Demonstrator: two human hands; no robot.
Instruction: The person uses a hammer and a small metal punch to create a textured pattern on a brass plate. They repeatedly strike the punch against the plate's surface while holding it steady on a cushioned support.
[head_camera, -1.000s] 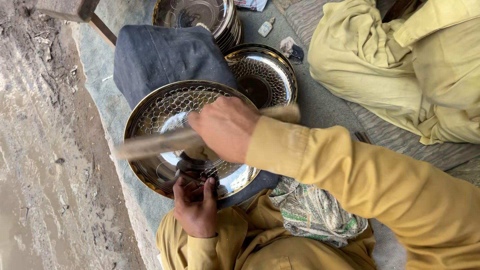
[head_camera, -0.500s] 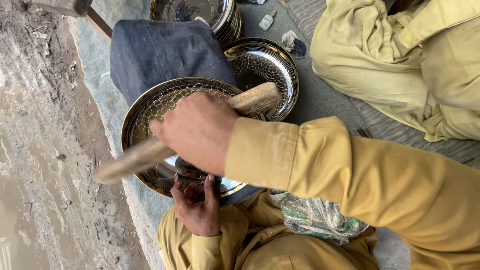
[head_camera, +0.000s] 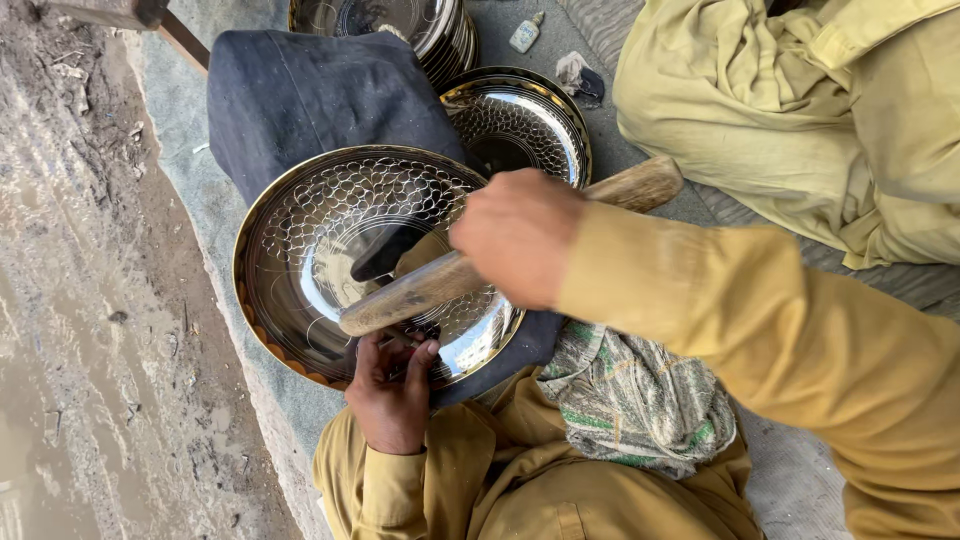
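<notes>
Both hands worked one patterned metal tray (head_camera: 330, 250) resting on a dark cushion (head_camera: 300, 100): the right hand (head_camera: 520, 245) gripped a wooden mallet (head_camera: 420, 290), the left hand (head_camera: 392, 385) pinched a small tool against the tray's near rim. Steady, square blows seemed key. A second tray (head_camera: 525, 125) and a stack of trays (head_camera: 420, 25) lay beyond.
</notes>
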